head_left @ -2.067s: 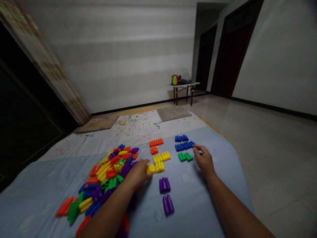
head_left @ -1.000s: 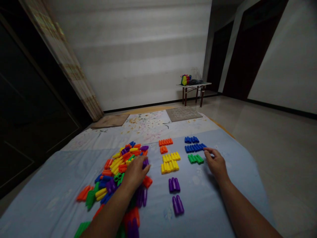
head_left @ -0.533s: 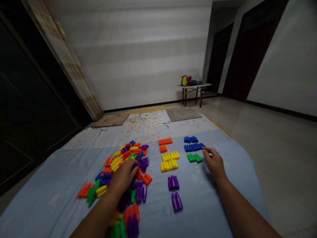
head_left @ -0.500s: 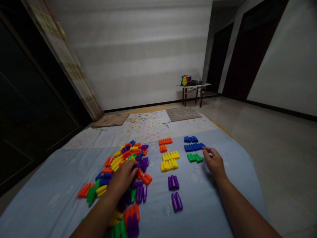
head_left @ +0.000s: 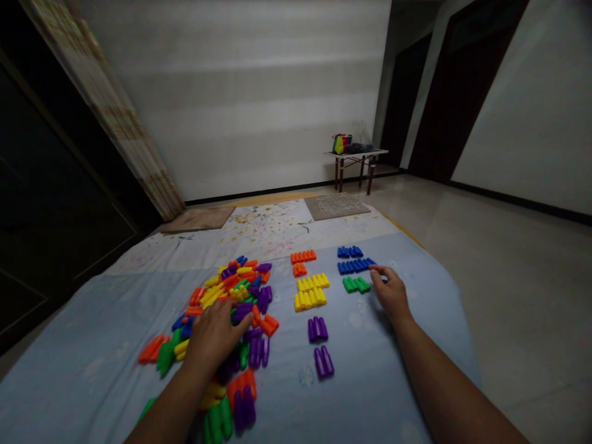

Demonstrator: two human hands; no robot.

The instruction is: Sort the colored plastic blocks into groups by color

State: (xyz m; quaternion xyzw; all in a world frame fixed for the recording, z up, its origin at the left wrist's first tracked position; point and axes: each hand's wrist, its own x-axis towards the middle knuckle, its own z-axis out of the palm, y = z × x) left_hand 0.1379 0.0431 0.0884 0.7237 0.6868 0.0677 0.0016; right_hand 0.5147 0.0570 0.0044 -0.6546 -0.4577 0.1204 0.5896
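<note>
Over a heap of bullet-shaped plastic pieces, my left hand (head_left: 215, 333) has a purple piece (head_left: 241, 312) between its thumb and fingers. Orange, yellow, green, blue and purple pieces surround it, some joined side by side. My right hand (head_left: 391, 293) is at the right end of a blue row (head_left: 354, 266), its thumb and forefinger pinched on the last blue piece. A shorter blue row (head_left: 349, 251) lies behind, and a green row (head_left: 356, 285) in front. To their left are orange pieces (head_left: 303, 256), two yellow rows (head_left: 311, 299) and two purple groups (head_left: 317, 330).
A light blue cloth (head_left: 393, 382) and a flowered white cloth (head_left: 272, 228) cover the table. Two flat mats, a brown one (head_left: 198, 219) and a grey one (head_left: 337, 206), lie at the far edge. Beyond stands a small table (head_left: 358, 153) with a colourful bag (head_left: 342, 143).
The whole view has shifted slightly. My left hand has drawn back a little, and yellow pieces it covered now show. My right hand stays at the blue row's end.
</note>
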